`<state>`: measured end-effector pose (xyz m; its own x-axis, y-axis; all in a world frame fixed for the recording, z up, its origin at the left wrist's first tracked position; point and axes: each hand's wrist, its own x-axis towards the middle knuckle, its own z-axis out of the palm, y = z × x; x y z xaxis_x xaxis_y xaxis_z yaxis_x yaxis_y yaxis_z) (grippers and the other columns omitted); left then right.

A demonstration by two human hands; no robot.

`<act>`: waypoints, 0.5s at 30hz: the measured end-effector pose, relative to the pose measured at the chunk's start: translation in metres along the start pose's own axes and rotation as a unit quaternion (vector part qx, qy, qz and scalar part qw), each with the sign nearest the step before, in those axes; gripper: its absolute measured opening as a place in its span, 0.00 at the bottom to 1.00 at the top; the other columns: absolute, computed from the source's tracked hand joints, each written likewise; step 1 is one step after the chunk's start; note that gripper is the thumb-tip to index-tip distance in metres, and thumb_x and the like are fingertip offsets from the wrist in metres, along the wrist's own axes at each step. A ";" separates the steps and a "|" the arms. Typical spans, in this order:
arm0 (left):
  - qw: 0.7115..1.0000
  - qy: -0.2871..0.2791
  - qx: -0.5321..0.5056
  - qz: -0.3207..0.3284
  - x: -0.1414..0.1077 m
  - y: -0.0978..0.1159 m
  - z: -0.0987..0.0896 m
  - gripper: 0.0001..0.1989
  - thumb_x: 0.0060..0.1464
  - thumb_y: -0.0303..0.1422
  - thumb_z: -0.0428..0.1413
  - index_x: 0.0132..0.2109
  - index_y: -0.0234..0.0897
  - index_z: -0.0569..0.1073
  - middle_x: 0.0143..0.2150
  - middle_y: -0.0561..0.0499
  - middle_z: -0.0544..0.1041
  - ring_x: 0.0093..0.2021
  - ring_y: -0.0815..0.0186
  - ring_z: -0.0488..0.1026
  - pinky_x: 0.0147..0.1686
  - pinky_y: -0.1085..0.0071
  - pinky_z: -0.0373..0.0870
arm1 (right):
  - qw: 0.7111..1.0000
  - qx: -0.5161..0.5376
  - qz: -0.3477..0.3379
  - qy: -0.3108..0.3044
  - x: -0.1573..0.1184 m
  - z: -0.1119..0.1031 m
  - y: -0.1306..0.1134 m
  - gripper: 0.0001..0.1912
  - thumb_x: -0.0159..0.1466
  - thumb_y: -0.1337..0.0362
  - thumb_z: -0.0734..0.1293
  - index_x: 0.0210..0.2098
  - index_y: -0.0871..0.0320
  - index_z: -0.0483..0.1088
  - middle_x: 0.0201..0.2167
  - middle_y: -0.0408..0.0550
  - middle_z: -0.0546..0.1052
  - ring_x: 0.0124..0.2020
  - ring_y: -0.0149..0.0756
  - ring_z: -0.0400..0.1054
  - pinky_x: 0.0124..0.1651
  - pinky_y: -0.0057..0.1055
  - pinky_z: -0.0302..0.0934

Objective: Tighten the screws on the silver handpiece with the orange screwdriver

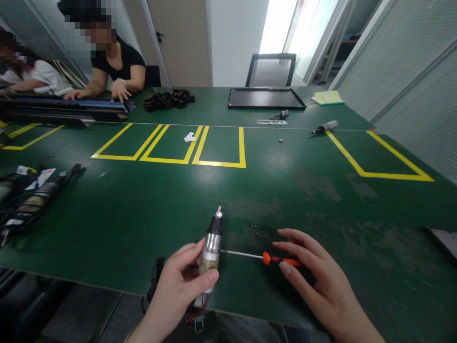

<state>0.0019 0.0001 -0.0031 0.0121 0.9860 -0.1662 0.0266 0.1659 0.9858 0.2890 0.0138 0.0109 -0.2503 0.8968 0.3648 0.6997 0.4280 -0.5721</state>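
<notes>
My left hand [182,281] grips an electric screwdriver [213,240] with a silver and black nose pointing up and away. Red wires [202,305] and a small part hang from its open lower end. In my right hand [314,276] is a screwdriver [266,258] with an orange-red handle, loosely held, thumb against the handle and the other fingers partly spread. Its thin shaft points left, the tip at the side of the electric screwdriver's metal collar. Several tiny screws [259,235] lie on the green table just beyond.
More electric screwdrivers with cables [35,205] lie at left. Another screwdriver tool [325,126] and a black tray [266,98] are farther back. Yellow tape [219,164] marks the table [143,214]. A co-worker [117,66] handles long dark strips [64,110] beside a black pile [169,99].
</notes>
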 end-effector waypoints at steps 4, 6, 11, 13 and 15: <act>1.000 0.003 0.008 -0.003 0.001 -0.001 0.001 0.20 0.45 0.41 0.71 0.46 0.41 0.86 0.35 0.51 0.71 0.33 0.65 0.69 0.29 0.75 0.67 | 1.000 0.005 -0.001 0.003 0.003 -0.001 -0.004 0.07 0.66 0.63 0.68 0.37 0.53 0.80 0.53 0.56 0.78 0.41 0.42 0.79 0.42 0.36 0.78; 1.000 0.004 0.008 -0.002 0.001 -0.001 0.000 0.20 0.45 0.41 0.71 0.46 0.40 0.85 0.35 0.51 0.72 0.33 0.65 0.69 0.29 0.75 0.67 | 1.000 0.015 -0.006 0.009 0.002 -0.001 -0.005 0.06 0.66 0.64 0.69 0.38 0.53 0.80 0.53 0.57 0.78 0.42 0.42 0.79 0.43 0.36 0.78; 1.000 -0.001 0.008 0.006 0.001 -0.001 -0.001 0.19 0.46 0.41 0.71 0.46 0.41 0.85 0.35 0.51 0.71 0.32 0.66 0.68 0.28 0.75 0.66 | 1.000 0.025 -0.004 0.019 0.001 0.000 -0.002 0.06 0.65 0.64 0.70 0.41 0.52 0.78 0.55 0.55 0.79 0.46 0.44 0.80 0.44 0.36 0.77; 1.000 -0.005 0.009 0.009 0.001 -0.001 -0.001 0.18 0.46 0.41 0.71 0.46 0.41 0.86 0.35 0.51 0.71 0.32 0.66 0.67 0.28 0.75 0.65 | 1.000 0.023 -0.011 0.017 0.001 0.000 -0.001 0.05 0.65 0.65 0.69 0.40 0.51 0.77 0.53 0.55 0.80 0.47 0.45 0.80 0.45 0.36 0.77; 1.000 -0.008 0.008 0.011 0.001 -0.001 -0.001 0.18 0.46 0.41 0.70 0.45 0.41 0.86 0.34 0.52 0.71 0.32 0.66 0.67 0.28 0.76 0.64 | 0.999 0.026 -0.017 0.013 0.002 0.000 -0.002 0.03 0.65 0.66 0.69 0.38 0.52 0.76 0.50 0.54 0.81 0.47 0.45 0.80 0.44 0.34 0.77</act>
<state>0.0012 0.0010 -0.0045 0.0287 0.9890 -0.1453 0.0430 0.1440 0.9886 0.2874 0.0144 0.0124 -0.2553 0.8787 0.4034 0.6549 0.4641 -0.5965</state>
